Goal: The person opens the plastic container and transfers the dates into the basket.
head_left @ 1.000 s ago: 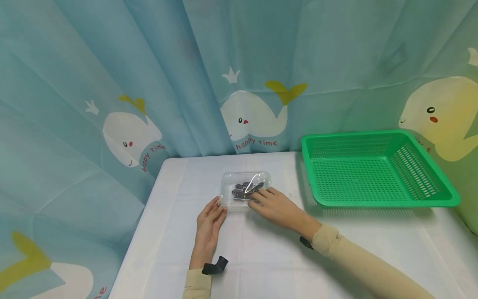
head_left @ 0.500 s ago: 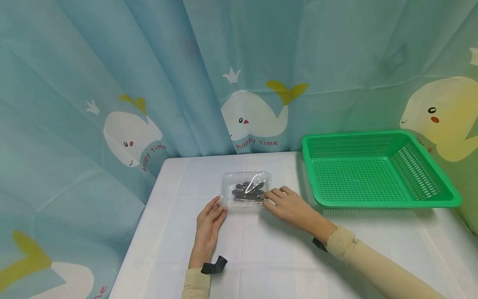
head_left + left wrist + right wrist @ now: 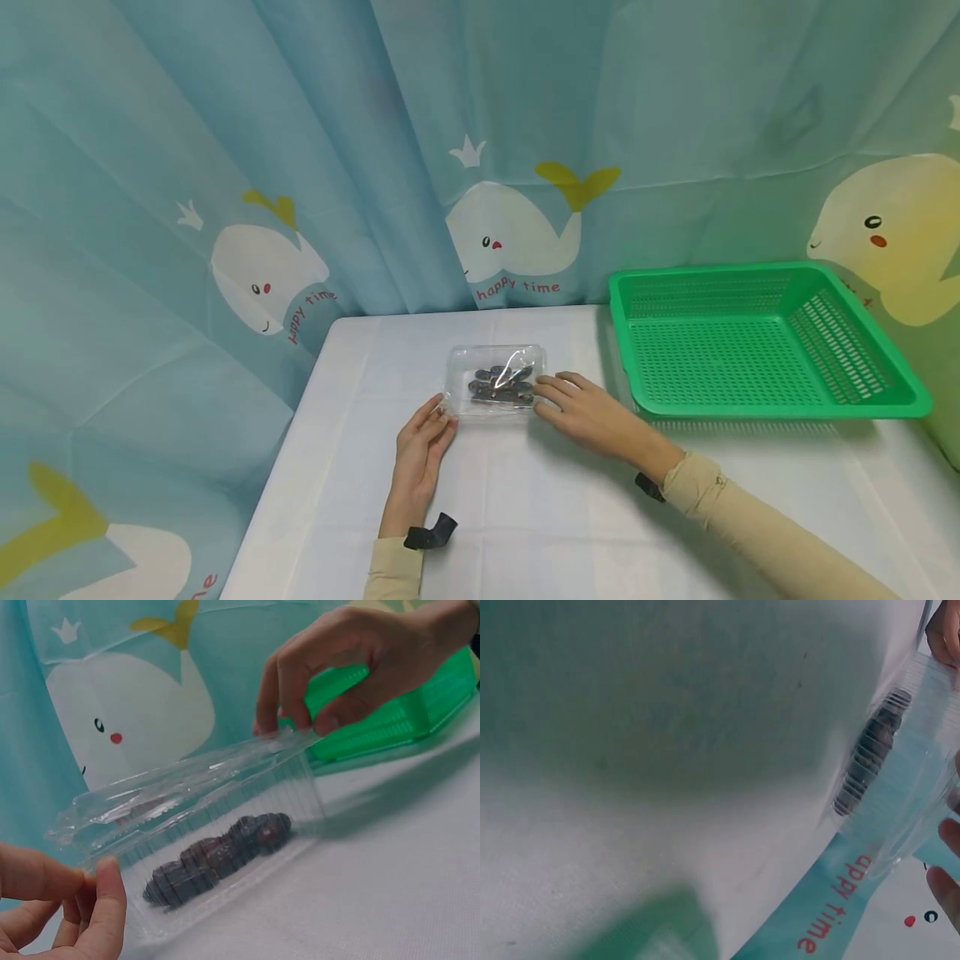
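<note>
A clear plastic clamshell box (image 3: 459,375) sits on the white table, its lid lying over the base. Inside are several dark, oval, glossy pieces (image 3: 225,855), probably fruit, gathered in a row. My left hand (image 3: 418,454) pinches the rim at the box's front left corner between thumb and fingers, as the left wrist view shows too. At the front right corner, the fingertips and thumb of my right hand (image 3: 588,417) touch the lid's rim from above, the fingers gently bent and apart. The right wrist view catches only some of these fingertips (image 3: 945,885) at its edge.
A green plastic basket (image 3: 761,408) with perforated sides stands at the right, beyond my right forearm. Behind the table hangs a blue-green curtain (image 3: 375,167) printed with whales. White cloth (image 3: 510,517) covers the table.
My right hand has slid right along the box's front edge to its right corner, mostly in the first half second. The left hand and the box have stayed in place.
</note>
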`<action>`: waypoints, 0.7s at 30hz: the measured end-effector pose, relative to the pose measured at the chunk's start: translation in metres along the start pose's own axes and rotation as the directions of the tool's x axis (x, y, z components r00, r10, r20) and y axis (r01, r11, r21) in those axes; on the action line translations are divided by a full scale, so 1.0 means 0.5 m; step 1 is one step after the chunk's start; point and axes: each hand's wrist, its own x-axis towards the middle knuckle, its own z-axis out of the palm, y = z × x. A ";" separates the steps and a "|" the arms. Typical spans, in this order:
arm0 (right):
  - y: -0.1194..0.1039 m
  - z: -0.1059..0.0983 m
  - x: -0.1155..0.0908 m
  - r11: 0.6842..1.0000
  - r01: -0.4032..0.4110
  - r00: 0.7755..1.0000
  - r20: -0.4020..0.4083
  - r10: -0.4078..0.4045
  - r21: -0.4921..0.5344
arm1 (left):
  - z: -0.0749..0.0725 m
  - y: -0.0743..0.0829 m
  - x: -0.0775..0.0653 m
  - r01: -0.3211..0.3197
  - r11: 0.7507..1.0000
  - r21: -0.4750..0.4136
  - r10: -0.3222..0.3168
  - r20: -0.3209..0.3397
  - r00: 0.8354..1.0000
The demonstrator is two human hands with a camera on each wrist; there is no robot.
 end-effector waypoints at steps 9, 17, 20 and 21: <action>0.011 0.012 0.002 0.996 0.043 0.998 -0.045 -0.040 0.076 | 0.002 -0.001 0.004 0.000 1.000 -0.002 0.000 -0.020 1.000; 0.005 0.020 0.011 0.999 0.000 1.000 -0.023 0.002 0.049 | 0.003 -0.003 0.005 -0.009 1.000 -0.020 0.008 -0.028 1.000; 0.003 0.022 0.014 0.999 -0.008 1.000 -0.025 0.009 0.042 | 0.005 -0.004 0.004 -0.009 1.000 -0.012 0.009 -0.035 0.999; 0.003 0.023 0.014 0.999 -0.008 0.999 -0.031 0.010 0.045 | 0.005 -0.004 0.004 -0.011 1.000 -0.008 0.010 -0.037 0.999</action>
